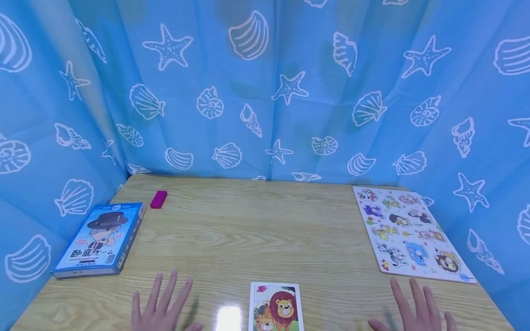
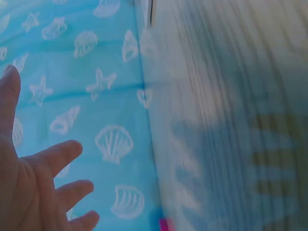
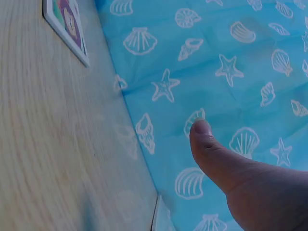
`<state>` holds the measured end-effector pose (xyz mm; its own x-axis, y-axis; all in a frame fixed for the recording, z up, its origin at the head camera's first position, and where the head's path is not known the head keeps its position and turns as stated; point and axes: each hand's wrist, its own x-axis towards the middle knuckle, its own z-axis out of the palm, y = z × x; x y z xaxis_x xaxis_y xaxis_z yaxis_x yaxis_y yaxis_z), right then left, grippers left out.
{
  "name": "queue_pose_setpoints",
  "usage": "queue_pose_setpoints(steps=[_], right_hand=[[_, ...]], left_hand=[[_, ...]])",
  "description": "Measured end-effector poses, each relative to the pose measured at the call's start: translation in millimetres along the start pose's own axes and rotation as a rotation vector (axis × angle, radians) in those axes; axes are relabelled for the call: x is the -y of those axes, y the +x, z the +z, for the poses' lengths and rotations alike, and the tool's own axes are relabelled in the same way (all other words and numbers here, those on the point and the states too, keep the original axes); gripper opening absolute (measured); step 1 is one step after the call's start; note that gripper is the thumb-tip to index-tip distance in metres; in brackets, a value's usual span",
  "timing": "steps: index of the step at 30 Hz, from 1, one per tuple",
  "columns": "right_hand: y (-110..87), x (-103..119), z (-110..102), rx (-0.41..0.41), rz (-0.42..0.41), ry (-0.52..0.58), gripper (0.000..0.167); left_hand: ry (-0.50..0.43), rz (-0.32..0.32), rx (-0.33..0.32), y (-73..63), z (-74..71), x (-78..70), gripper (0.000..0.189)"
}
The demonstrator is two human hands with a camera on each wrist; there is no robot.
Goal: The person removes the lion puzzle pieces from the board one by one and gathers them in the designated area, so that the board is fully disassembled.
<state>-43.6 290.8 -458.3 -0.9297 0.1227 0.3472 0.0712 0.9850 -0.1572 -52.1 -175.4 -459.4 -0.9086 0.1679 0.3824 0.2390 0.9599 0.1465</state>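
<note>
My left hand (image 1: pixel 160 310) is at the front of the table with its fingers spread and straight, holding nothing. In the left wrist view this hand (image 2: pixel 33 187) shows its palm and splayed fingers. To the right, my right hand (image 1: pixel 420 310) also has its fingers extended and nothing in them; only its thumb side (image 3: pixel 236 173) appears in the right wrist view. Between the hands lies a small picture puzzle (image 1: pixel 275 308) with a lion on it, its lower part cut off by the frame. Whether either hand touches the tabletop, I cannot tell.
A blue game box (image 1: pixel 99 239) lies on the wooden table (image 1: pixel 248 230) at the left, with a small magenta block (image 1: pixel 158 199) behind it. An animal puzzle board (image 1: pixel 407 230) lies at the right. Blue shell-patterned curtains (image 1: pixel 256 92) enclose the back and sides.
</note>
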Motion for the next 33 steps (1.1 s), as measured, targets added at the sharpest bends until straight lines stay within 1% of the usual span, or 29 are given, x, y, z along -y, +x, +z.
queue_pose_setpoints(steps=[2, 3, 4, 6, 9, 11, 13, 16, 18, 21, 24, 25, 26, 27, 29, 31, 33], right_hand=[[3.9, 3, -1, 0.015, -0.02, 0.02, 0.096], [5.4, 5, -1, 0.024, -0.029, 0.03, 0.095], [7.2, 8, -1, 0.029, -0.039, 0.044, 0.095], [10.5, 14, 0, 0.037, -0.063, 0.067, 0.093], [15.1, 25, -1, 0.072, -0.098, 0.092, 0.09], [19.0, 35, -3, 0.12, -0.12, 0.112, 0.087], [22.2, 46, -4, 0.157, -0.156, 0.139, 0.082], [24.6, 64, -4, 0.164, -0.241, 0.182, 0.072], [24.7, 77, -4, 0.166, -0.299, 0.214, 0.066], [26.3, 92, -2, 0.174, -0.401, 0.26, 0.058], [29.5, 104, 0, 0.2, -0.505, 0.287, 0.051], [30.3, 107, 1, 0.203, -0.535, 0.299, 0.049], [30.7, 110, 1, 0.215, -0.549, 0.309, 0.048], [31.1, 114, 2, 0.235, -0.552, 0.319, 0.047], [31.5, 121, 4, 0.278, -0.541, 0.358, 0.044], [32.2, 126, 5, 0.321, -0.522, 0.395, 0.042], [33.6, 132, 7, 0.364, -0.502, 0.436, 0.039]], left_hand=[[-0.03, 0.052, -0.055, 1.2, 5.2, -6.8, 0.087], [-0.052, 0.067, -0.054, 2.0, 7.1, -10.3, 0.086], [-0.074, 0.079, -0.047, 3.2, 8.8, -13.6, 0.085], [-0.119, 0.098, -0.012, 4.6, 11.8, -20.1, 0.08], [-0.136, 0.164, 0.014, 6.3, 17.5, -28.2, 0.083], [-0.123, 0.233, 0.018, 8.3, 21.7, -32.9, 0.088], [-0.082, 0.325, -0.005, 11.0, 24.8, -38.3, 0.09], [-0.052, 0.448, -0.019, 14.3, 30.0, -47.6, 0.083], [-0.037, 0.497, -0.008, 14.8, 33.2, -53.8, 0.075], [-0.109, 0.5, 0.144, 17.7, 36.0, -60.8, 0.067], [-0.256, 0.446, 0.354, 23.3, 34.8, -65.2, 0.066], [-0.306, 0.423, 0.415, 25.0, 34.5, -65.9, 0.066], [-0.351, 0.409, 0.451, 26.5, 34.7, -66.5, 0.066], [-0.385, 0.399, 0.477, 27.5, 35.1, -66.7, 0.066], [-0.416, 0.4, 0.489, 28.8, 36.9, -65.7, 0.065], [-0.42, 0.417, 0.466, 28.9, 39.6, -63.9, 0.064], [-0.403, 0.451, 0.415, 29.2, 42.8, -61.5, 0.062]])
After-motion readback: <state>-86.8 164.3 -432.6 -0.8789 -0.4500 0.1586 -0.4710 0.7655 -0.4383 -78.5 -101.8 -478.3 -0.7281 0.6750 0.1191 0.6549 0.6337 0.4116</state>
